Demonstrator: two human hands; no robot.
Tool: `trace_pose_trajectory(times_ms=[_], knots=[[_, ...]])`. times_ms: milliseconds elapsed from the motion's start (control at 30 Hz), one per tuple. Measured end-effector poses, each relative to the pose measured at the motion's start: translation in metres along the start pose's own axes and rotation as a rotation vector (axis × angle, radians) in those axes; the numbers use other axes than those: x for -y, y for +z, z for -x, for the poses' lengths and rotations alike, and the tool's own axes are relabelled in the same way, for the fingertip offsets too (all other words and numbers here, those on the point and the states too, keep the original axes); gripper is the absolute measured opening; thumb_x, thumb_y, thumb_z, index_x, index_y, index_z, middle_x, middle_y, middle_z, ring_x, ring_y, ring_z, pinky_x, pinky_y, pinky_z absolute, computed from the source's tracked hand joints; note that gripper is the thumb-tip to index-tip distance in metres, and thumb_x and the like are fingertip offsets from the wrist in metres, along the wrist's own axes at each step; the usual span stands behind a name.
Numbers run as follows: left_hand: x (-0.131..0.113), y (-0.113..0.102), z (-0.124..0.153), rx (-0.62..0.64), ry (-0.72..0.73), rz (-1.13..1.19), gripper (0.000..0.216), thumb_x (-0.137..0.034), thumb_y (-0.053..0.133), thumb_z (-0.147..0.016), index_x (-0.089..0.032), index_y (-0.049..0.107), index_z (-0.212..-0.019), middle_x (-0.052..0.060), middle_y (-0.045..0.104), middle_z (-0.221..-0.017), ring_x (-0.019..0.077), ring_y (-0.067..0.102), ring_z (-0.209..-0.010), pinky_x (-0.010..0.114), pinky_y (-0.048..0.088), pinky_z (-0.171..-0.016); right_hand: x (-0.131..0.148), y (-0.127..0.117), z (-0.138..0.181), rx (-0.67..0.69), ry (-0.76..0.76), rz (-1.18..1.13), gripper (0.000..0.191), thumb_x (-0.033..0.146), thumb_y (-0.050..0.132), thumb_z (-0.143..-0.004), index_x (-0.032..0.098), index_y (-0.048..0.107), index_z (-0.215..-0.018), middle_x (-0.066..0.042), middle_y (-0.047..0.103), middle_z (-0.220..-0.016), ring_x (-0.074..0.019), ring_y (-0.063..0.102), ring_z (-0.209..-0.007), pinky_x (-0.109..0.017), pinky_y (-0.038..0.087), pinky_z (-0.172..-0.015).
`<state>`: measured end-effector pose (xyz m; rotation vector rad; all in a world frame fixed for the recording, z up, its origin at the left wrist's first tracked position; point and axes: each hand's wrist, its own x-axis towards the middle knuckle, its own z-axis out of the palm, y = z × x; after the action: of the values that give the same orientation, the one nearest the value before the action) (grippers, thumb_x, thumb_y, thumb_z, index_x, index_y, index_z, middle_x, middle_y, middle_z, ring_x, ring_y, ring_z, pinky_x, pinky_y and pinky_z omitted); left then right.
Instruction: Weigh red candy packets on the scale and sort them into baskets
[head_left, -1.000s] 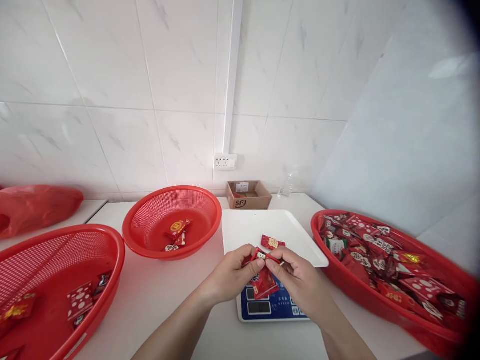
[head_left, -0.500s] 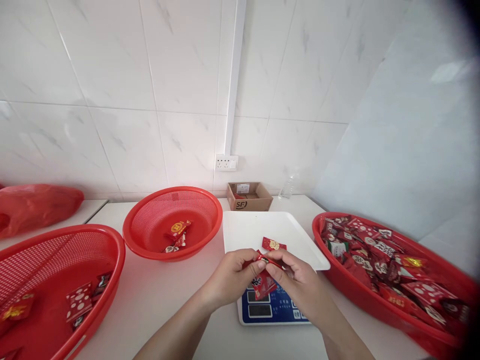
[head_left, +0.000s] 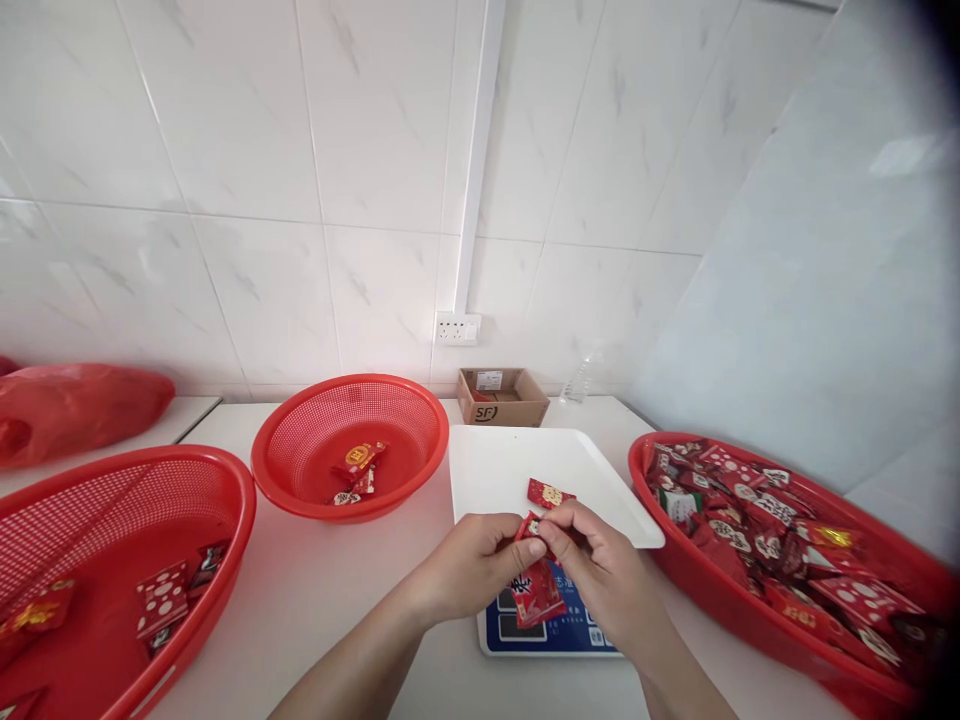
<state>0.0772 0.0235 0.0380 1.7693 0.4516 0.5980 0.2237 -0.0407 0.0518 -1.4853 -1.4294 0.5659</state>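
Note:
My left hand [head_left: 480, 562] is closed on a red snack packet [head_left: 541, 598] with black-and-white lettering, which hangs below the fingers over the scale's keypad. My right hand [head_left: 596, 555] pinches at the upper end of the red packaging, its fingertips close to my left thumb. Whether this is one packet or two pressed together I cannot tell, as the fingers cover part of it. Just beyond the hands, another red packet [head_left: 550, 493] with a cream print lies on the white pan of the weighing scale [head_left: 499, 455].
A red tub [head_left: 750, 640] at right is heaped with wrapped snacks. Two red mesh baskets stand at left: a round basket [head_left: 300, 430] and a nearer one [head_left: 244, 500], each with a few packets. Behind the scale are a cardboard box [head_left: 514, 412] and a clear plastic container [head_left: 576, 385].
The packet in my hands has dropped slightly and shows more of its front below the fingers. My hands have shifted a little lower, and the camera view has moved slightly.

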Motion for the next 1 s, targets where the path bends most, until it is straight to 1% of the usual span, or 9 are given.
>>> trace_pose_trajectory(times_ms=[167,300,367,467,567,667,800,900,1000], knots=[[0.001,0.000,-0.001,-0.038,0.017,0.066,0.041,-0.053,0.043,-0.085,-0.015,0.048,-0.069,-0.003,0.038,-0.065,0.0095,0.033,-0.062,0.021,0.030,-0.057,0.000,0.002,0.000,0.021,-0.001,-0.058,0.032,0.051,0.050,-0.080,0.021,0.062,-0.076,-0.002,0.060,-0.070,-0.0149,0.054,-0.062,-0.026,0.046,-0.057],[0.003,0.000,-0.002,-0.052,0.009,0.080,0.042,-0.053,0.040,-0.086,-0.015,0.048,-0.071,-0.003,0.038,-0.065,0.0094,0.033,-0.062,0.021,0.030,-0.056,0.000,0.001,-0.001,-0.021,-0.069,-0.016,0.032,0.048,0.050,-0.081,0.021,0.061,-0.069,-0.002,0.058,-0.068,-0.0151,0.054,-0.065,-0.025,0.046,-0.061],[0.002,0.000,-0.001,-0.069,0.010,0.030,0.042,-0.053,0.040,-0.086,-0.015,0.047,-0.070,-0.004,0.038,-0.064,0.0093,0.032,-0.061,0.021,0.029,-0.054,0.000,0.000,-0.002,-0.001,-0.075,0.006,0.031,0.047,0.050,-0.082,0.021,0.061,-0.069,-0.002,0.058,-0.068,-0.0150,0.054,-0.066,-0.025,0.046,-0.062],[0.001,0.001,0.000,-0.067,0.013,0.024,0.041,-0.052,0.043,-0.085,-0.014,0.052,-0.073,-0.002,0.044,-0.066,0.0095,0.037,-0.061,0.020,0.032,-0.056,-0.002,0.001,-0.001,0.035,-0.013,-0.008,0.031,0.050,0.050,-0.081,0.022,0.063,-0.074,-0.001,0.058,-0.066,-0.0142,0.053,-0.062,-0.025,0.046,-0.059],[0.001,0.001,-0.002,-0.070,0.024,0.074,0.040,-0.051,0.044,-0.085,-0.014,0.056,-0.075,-0.001,0.051,-0.068,0.0100,0.042,-0.063,0.021,0.036,-0.059,-0.006,0.003,0.001,0.021,0.051,-0.066,0.035,0.054,0.050,-0.079,0.021,0.062,-0.082,0.001,0.057,-0.065,-0.0127,0.050,-0.055,-0.025,0.045,-0.054],[0.003,0.003,-0.003,-0.152,0.047,0.089,0.041,-0.052,0.045,-0.085,-0.014,0.056,-0.072,-0.001,0.053,-0.066,0.0097,0.043,-0.061,0.020,0.036,-0.059,-0.010,0.004,0.001,0.041,0.056,-0.051,0.035,0.055,0.048,-0.080,0.021,0.057,-0.073,0.002,0.052,-0.060,-0.0119,0.047,-0.053,-0.024,0.042,-0.050],[0.004,0.003,-0.004,-0.176,0.063,0.134,0.041,-0.051,0.044,-0.085,-0.014,0.054,-0.071,-0.002,0.050,-0.065,0.0093,0.041,-0.060,0.020,0.035,-0.058,-0.014,0.004,0.000,0.034,0.034,-0.003,0.036,0.052,0.047,-0.081,0.021,0.046,-0.063,0.003,0.044,-0.055,-0.0111,0.041,-0.052,-0.023,0.037,-0.047],[0.003,0.001,-0.004,-0.153,0.045,0.137,0.041,-0.052,0.046,-0.083,-0.015,0.050,-0.067,-0.003,0.043,-0.062,0.0085,0.036,-0.058,0.020,0.032,-0.056,-0.013,0.003,-0.001,0.064,0.026,-0.004,0.035,0.051,0.047,-0.082,0.021,0.045,-0.063,0.003,0.043,-0.056,-0.0109,0.040,-0.053,-0.023,0.036,-0.048],[0.004,-0.001,-0.005,-0.204,0.029,0.082,0.042,-0.053,0.047,-0.082,-0.016,0.044,-0.063,-0.005,0.038,-0.060,0.0084,0.032,-0.057,0.020,0.029,-0.053,-0.009,0.002,0.000,0.114,0.039,-0.014,0.035,0.050,0.047,-0.082,0.021,0.046,-0.063,0.003,0.043,-0.057,-0.0112,0.041,-0.054,-0.023,0.036,-0.050]])
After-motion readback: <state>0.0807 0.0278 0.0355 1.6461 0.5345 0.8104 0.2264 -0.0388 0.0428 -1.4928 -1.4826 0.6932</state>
